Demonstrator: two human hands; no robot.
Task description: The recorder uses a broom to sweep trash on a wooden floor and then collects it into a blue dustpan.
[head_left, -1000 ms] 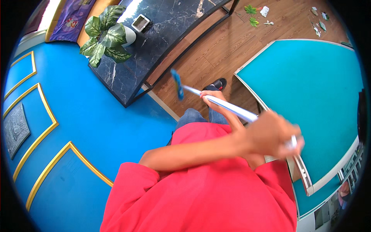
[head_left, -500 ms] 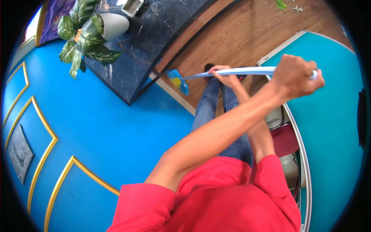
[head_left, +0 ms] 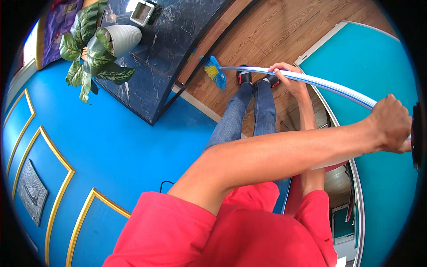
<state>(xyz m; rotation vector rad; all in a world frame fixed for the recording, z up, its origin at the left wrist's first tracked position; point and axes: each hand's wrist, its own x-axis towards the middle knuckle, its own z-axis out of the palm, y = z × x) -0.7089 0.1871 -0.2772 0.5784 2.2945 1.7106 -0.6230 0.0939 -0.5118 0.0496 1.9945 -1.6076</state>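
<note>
A broom (head_left: 320, 81) with a blue and white handle stretches across in front of me. My left arm crosses over my body to the right, and my left hand (head_left: 391, 124) is closed round the handle's upper end. Further down the handle, my right hand (head_left: 291, 81) grips it with bent fingers. The broom's blue head with blue and yellow bristles (head_left: 215, 73) is at the wooden floor (head_left: 271, 31), beside the base of the dark marble-topped table and just left of my shoes (head_left: 244, 76).
On the marble table (head_left: 173, 40) stand a white pot (head_left: 124, 40) with a leafy plant and a small square tray (head_left: 142, 13). A teal-topped table (head_left: 356, 58) curves along my right. A blue wall (head_left: 133, 151) with gold trim (head_left: 58, 155) runs along the left.
My left hand has swung right and toward me with the handle's top. My right hand has moved right. The broom head has shifted slightly right and away from me.
</note>
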